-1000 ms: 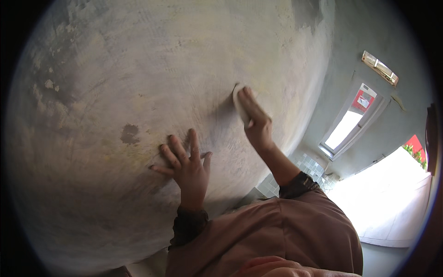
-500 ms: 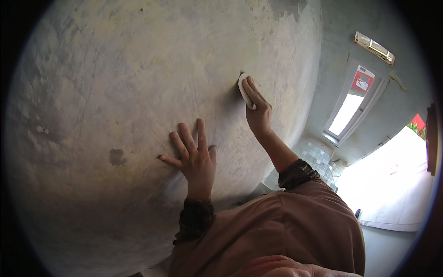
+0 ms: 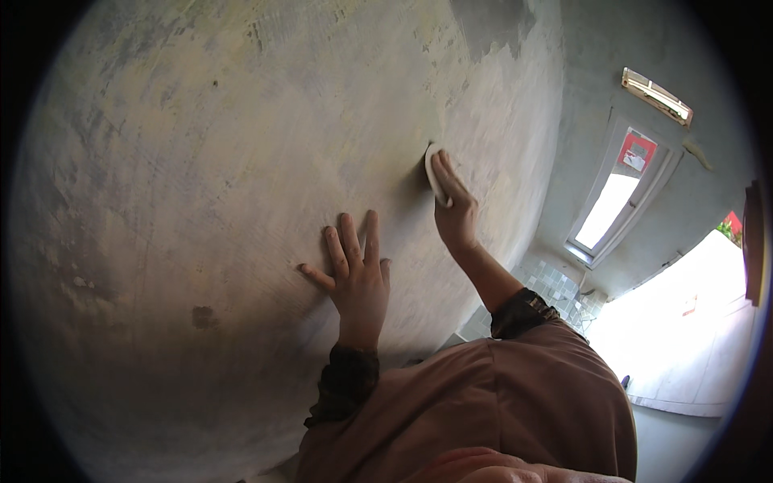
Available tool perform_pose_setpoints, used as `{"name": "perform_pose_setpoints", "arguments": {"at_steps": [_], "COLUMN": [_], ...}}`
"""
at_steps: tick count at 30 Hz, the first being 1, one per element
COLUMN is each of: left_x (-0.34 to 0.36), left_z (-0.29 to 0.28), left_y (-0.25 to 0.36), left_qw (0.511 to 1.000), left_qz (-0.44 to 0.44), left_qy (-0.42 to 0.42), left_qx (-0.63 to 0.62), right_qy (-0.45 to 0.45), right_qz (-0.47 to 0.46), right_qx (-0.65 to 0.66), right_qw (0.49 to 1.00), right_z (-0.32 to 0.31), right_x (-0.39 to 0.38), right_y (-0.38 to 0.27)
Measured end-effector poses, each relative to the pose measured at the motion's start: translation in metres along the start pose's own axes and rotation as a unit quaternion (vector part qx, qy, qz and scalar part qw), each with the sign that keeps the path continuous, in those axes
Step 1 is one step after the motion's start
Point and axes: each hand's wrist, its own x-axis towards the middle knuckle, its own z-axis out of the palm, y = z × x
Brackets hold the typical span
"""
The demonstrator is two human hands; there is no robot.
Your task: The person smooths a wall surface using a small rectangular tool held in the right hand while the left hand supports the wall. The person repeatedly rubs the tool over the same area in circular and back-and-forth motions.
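A large plastered wall (image 3: 241, 185), mottled grey and cream, fills the left and middle of the view. Against it lies my left hand (image 3: 360, 290), fingers spread and palm toward the surface, holding nothing. Farther up and to the right, my right hand (image 3: 457, 216) grips a flat off-white pad (image 3: 436, 181) with a rounded edge. Its fingers lie along the pad's back, pressing it to the wall. The pad's working face is hidden, so I cannot tell its exact kind. Shadow falls on the wall just left of it.
A narrow window (image 3: 616, 189) and a slim vent opening (image 3: 656, 97) are set in the grey wall to the right. Below them are small square tiles (image 3: 555, 290) and a bright opening (image 3: 684, 322). A dark patch (image 3: 204, 316) marks the plaster at left.
The view has shifted, so the wall's marks sit lower in the picture. Against those marks, both hands are farther up and right; the right one still presses the pad to the wall.
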Motion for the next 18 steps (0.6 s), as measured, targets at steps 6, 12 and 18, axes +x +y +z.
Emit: {"name": "perform_pose_setpoints", "arguments": {"at_steps": [6, 12, 18], "left_x": [0.022, 0.031, 0.031], "left_z": [-0.004, -0.005, -0.004], "left_y": [0.018, 0.027, 0.033], "left_qw": [1.000, 1.000, 1.000], "left_qz": [0.008, 0.018, 0.006], "left_qy": [-0.010, 0.005, 0.008], "left_qx": [-0.002, 0.007, -0.003], "right_qy": [-0.082, -0.021, -0.206], "right_qz": [-0.048, 0.017, -0.044], "right_qx": [0.017, 0.009, -0.020], "right_qw": [0.995, 1.000, 0.977], "right_z": [-0.013, -0.018, -0.036], "right_x": [-0.041, 0.010, -0.039], "right_y": [0.000, 0.026, 0.017]}}
